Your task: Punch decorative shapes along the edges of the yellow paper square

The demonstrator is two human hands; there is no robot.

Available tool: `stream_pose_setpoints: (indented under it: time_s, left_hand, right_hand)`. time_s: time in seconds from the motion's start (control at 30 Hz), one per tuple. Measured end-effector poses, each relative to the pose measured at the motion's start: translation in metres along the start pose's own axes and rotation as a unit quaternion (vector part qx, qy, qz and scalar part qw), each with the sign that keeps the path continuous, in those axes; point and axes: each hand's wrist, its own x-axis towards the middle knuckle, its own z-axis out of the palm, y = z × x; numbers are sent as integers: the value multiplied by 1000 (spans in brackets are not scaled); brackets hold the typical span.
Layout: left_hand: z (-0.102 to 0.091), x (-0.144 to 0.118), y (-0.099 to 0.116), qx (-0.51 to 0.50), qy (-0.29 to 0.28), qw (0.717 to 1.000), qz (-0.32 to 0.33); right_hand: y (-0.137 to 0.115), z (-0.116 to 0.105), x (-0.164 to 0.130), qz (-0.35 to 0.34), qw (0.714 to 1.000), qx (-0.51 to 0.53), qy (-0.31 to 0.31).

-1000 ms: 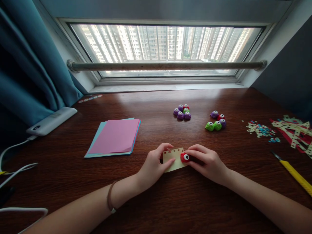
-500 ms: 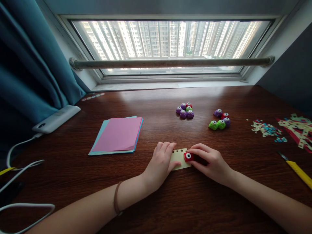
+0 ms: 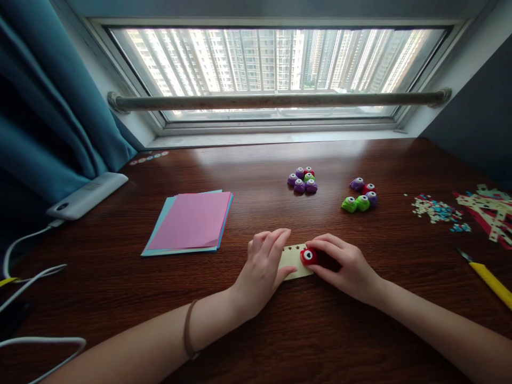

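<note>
Paper strip [image 3: 295,260] half hidden under left hand [image 3: 262,269]

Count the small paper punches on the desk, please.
11: one red punch at the right hand, five clustered mid-desk, five grouped further right. Others may be hidden.

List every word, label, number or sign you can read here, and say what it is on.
No readable text anywhere.
Red paper punch under the right hand: a heart sign on its white button, no letters.
Cream paper strip under the left hand: punched star shapes only.
Other paper punches: button signs too small to tell.
White device by the curtain: markings too blurred.
</note>
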Motion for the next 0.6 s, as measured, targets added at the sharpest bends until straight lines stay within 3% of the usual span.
stream_pose_setpoints:
  time_s: [0.13, 0.23, 0.43, 0.5, 0.6]
  left_hand:
    - [-4, -1, 3, 15, 1, 996, 85]
    - [-5, -1, 4, 15, -46, 990, 136]
    - [-9, 3, 7, 7, -166, 979, 120]
    - [-10, 5, 8, 15, -177, 977, 117]
    - [-11, 5, 9, 33, -170, 977, 125]
  right_hand:
    - [2, 1, 0, 29, 999, 32, 8]
    - [5, 3, -1, 54, 996, 71, 12]
    - [1, 1, -3, 76, 985, 156, 14]
    - [-2, 0, 2, 97, 980, 170, 30]
    - [-3, 3, 17, 140, 972, 158, 101]
